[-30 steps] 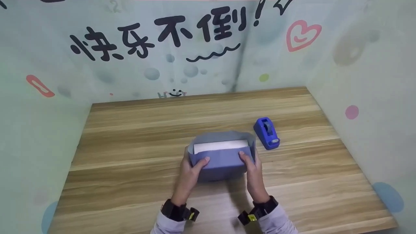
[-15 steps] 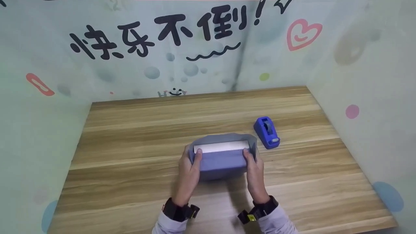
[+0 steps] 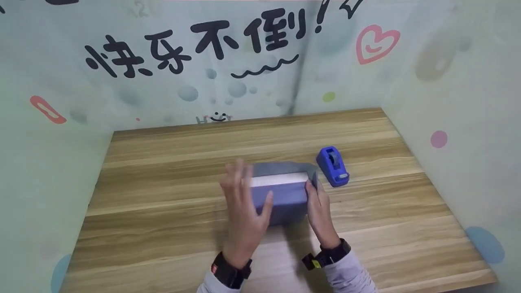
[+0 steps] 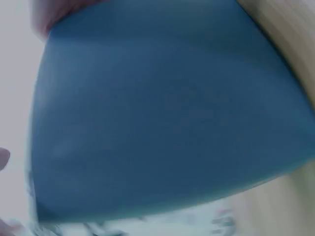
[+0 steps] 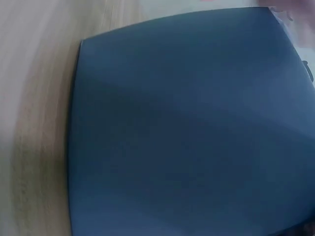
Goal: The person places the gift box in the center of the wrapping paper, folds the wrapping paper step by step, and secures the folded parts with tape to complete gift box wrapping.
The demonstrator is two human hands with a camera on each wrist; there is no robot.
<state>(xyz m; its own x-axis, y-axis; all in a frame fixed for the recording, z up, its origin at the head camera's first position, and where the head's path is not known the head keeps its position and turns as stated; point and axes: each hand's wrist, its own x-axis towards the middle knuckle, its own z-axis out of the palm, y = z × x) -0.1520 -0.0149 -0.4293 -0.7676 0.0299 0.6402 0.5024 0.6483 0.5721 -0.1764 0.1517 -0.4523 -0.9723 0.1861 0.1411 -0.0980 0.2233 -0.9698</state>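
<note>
Spread, with fingers straight, the left hand [image 3: 246, 203] is raised at the left end of the blue sheet [image 3: 281, 205]; blur means I cannot tell whether it touches. The right hand [image 3: 319, 205] grips the sheet's right end, thumb at the front edge. Largest of all, a lettered backdrop [image 3: 163, 97] fills the top of the frame; below it the wood-grain bench [image 3: 163, 175] spans the middle and bottom. Folded up around a white block [image 3: 281, 179], the sheet sits just below centre frame, its top open. Smaller, a blue tape dispenser [image 3: 333, 167] rests right of centre, near the sheet but apart. Half a second ago both thumbs lay along the front edge; now the left has come away, which seems to leave the right hand steadying the sheet and the left end freer for working.
</note>
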